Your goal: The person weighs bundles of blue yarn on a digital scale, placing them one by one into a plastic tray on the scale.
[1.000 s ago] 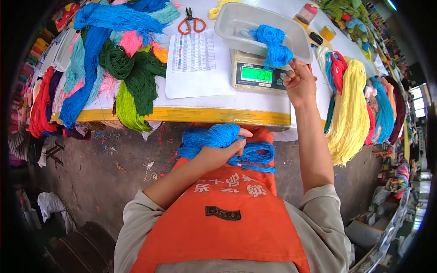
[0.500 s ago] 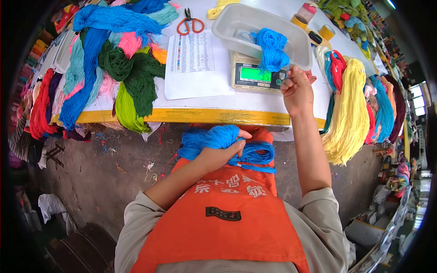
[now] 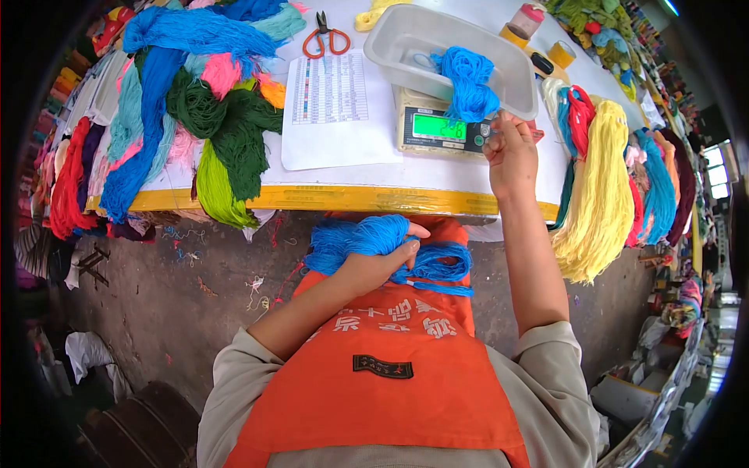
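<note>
My left hand (image 3: 384, 265) is wrapped round a skein of blue yarn (image 3: 355, 236) in front of my apron, with loops trailing to its right. By the front right corner of a digital scale (image 3: 417, 144), my right hand (image 3: 512, 152) is closed, fingertips pinched just below the tray's rim. What it pinches, if anything, I cannot make out. On the scale rests a translucent plastic tray (image 3: 402, 58). A smaller hank of blue yarn (image 3: 470, 78) lies in it and hangs over the front rim. The scale's green display is lit, its digits partly covered by yarn.
A printed sheet (image 3: 331, 140) lies left of the scale, with red-handled snips (image 3: 326, 43) behind it. Yarn skeins in many colours heap at left, including dark green yarn (image 3: 234, 132). Yellow yarn (image 3: 597, 195) hangs over the right edge. Yellow tape (image 3: 335, 199) lines the table's front.
The tray and its blue hank have shifted slightly right, and my right hand has moved a little with them. The digits on the display have changed. My left hand stays put.
</note>
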`<state>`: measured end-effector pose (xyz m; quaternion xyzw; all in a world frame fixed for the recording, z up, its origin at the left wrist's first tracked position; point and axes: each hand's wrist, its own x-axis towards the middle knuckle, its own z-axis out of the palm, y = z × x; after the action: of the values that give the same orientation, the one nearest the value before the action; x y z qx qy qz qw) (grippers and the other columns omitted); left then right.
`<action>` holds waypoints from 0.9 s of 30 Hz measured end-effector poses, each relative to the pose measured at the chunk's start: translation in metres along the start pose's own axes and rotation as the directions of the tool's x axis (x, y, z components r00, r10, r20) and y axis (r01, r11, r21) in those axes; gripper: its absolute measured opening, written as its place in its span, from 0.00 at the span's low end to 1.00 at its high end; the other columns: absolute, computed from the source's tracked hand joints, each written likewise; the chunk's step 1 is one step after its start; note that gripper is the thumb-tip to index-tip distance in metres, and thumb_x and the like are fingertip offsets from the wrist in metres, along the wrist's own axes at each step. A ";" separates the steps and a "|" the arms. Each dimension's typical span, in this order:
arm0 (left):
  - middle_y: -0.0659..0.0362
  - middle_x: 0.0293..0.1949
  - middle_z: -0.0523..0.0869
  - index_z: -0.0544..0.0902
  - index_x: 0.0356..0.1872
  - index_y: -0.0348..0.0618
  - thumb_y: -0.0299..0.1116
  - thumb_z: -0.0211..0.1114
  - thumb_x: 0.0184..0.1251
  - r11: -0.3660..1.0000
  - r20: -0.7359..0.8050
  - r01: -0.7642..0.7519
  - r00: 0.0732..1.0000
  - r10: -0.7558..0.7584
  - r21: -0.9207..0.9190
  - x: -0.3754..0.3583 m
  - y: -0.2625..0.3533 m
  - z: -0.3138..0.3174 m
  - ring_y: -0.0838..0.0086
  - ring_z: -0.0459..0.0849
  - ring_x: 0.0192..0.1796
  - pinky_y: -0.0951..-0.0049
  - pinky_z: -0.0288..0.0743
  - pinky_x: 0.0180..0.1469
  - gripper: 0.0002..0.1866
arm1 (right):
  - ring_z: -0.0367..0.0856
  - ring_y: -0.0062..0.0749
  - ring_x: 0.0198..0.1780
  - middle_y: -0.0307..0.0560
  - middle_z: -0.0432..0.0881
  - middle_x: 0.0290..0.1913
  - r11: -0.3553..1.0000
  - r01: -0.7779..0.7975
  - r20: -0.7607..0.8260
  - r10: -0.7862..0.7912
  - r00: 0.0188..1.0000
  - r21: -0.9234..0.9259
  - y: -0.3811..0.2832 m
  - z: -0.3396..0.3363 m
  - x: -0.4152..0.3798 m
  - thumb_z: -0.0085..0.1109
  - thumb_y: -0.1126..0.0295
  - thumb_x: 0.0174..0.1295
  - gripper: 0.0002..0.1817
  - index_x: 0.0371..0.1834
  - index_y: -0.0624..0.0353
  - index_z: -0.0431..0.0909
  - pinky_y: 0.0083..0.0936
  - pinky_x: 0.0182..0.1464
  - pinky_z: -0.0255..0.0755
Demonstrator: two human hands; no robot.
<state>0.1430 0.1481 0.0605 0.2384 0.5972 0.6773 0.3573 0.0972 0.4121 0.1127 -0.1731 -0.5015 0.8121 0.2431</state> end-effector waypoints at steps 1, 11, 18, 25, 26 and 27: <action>0.66 0.27 0.79 0.79 0.56 0.40 0.35 0.57 0.76 1.000 0.002 0.005 1.000 -0.005 -0.012 0.000 -0.001 -0.001 0.87 0.69 0.25 0.84 0.63 0.26 0.14 | 0.68 0.15 0.27 0.35 0.77 0.34 1.000 -0.001 0.000 0.001 1.000 -0.001 -0.001 0.000 0.001 0.57 0.68 0.71 0.03 0.42 0.54 0.76 0.16 0.31 0.64; 0.63 0.28 0.80 0.76 0.59 0.37 0.30 0.56 0.75 0.995 -0.044 0.081 0.996 -0.084 -0.065 0.001 0.012 -0.006 0.83 0.76 0.32 0.80 0.71 0.34 0.15 | 0.67 0.15 0.27 0.35 0.78 0.35 0.989 0.023 0.090 -0.010 0.996 -0.143 0.005 0.000 -0.008 0.55 0.69 0.72 0.04 0.43 0.55 0.77 0.15 0.31 0.63; 0.62 0.31 0.77 0.71 0.57 0.38 0.28 0.56 0.75 0.982 -0.067 -0.109 0.993 0.099 -0.155 0.001 0.037 -0.014 0.82 0.76 0.34 0.79 0.72 0.38 0.13 | 0.76 0.23 0.49 0.40 0.77 0.48 0.797 0.291 0.667 0.178 0.723 -0.528 -0.011 0.023 -0.101 0.54 0.69 0.73 0.12 0.54 0.61 0.74 0.23 0.55 0.72; 0.62 0.32 0.78 0.70 0.60 0.41 0.27 0.56 0.75 0.967 0.026 -0.222 0.973 0.227 -0.125 0.003 0.047 -0.005 0.81 0.77 0.35 0.78 0.72 0.38 0.15 | 0.78 0.29 0.51 0.47 0.72 0.55 0.819 0.303 0.685 0.143 0.715 -0.488 -0.014 0.021 -0.132 0.54 0.73 0.71 0.18 0.63 0.62 0.66 0.27 0.55 0.73; 0.61 0.32 0.78 0.70 0.61 0.40 0.27 0.56 0.75 0.965 0.050 -0.233 0.969 0.240 -0.119 0.004 0.049 -0.005 0.81 0.77 0.35 0.78 0.72 0.38 0.16 | 0.77 0.32 0.52 0.48 0.72 0.55 0.745 0.432 0.710 0.078 0.699 -0.508 -0.012 0.018 -0.127 0.56 0.71 0.71 0.19 0.63 0.62 0.67 0.29 0.56 0.73; 0.60 0.34 0.79 0.68 0.64 0.40 0.25 0.55 0.74 0.971 0.078 -0.216 0.971 0.224 -0.103 0.005 0.048 -0.006 0.82 0.77 0.34 0.78 0.73 0.39 0.19 | 0.76 0.35 0.54 0.50 0.73 0.55 0.653 0.549 0.733 0.013 0.681 -0.522 -0.011 0.016 -0.123 0.57 0.69 0.70 0.21 0.63 0.62 0.67 0.30 0.57 0.72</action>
<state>0.1257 0.1464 0.1061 0.3163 0.5181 0.7287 0.3171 0.1923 0.3346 0.1338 0.1403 -0.8461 0.5074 0.0832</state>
